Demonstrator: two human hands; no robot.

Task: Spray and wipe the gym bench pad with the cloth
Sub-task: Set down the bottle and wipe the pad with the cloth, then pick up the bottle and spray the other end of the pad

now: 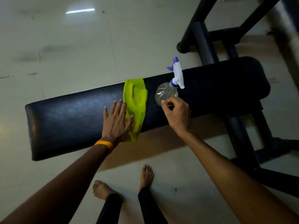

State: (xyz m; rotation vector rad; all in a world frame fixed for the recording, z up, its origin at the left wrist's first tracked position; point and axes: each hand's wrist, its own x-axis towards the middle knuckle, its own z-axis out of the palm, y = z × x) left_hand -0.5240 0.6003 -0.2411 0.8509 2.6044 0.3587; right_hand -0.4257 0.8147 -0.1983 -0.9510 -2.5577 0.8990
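A black pad (68, 117) is seen from above, running across the view w/ its left end lower and right end higher, on a dark frame (242, 136) over a pale tiled floor (64, 46). A yellow-green cloth (135, 102) is laid across the pad's width near the middle, reaching from the far edge to the near edge, w/ its lower tip hung just over the near edge. The left hand (115, 122) is laid flat on the pad, fingers straight and spread, nothing gripped; the thumb side and a couple of fingertips are rested on the cloth's left border, the rest on bare pad. An orange band (104, 144) is worn at that wrist. Just right of the cloth a clear bottle (165, 93) is stood on the pad, closer to the far edge, topped w/ a white and blue trigger head (177, 73) aimed away past the far edge. The right hand (177, 115) is placed at the bottle's near side, fingers loosely curled; fingertips look to be touching the plastic but a real grip can't be told, tbh. Bottle and cloth are near each other, not touching. Two bare feet (146, 175) are seen on the floor below the near edge, and a second dark frame (202, 38) sits past the far right corner.
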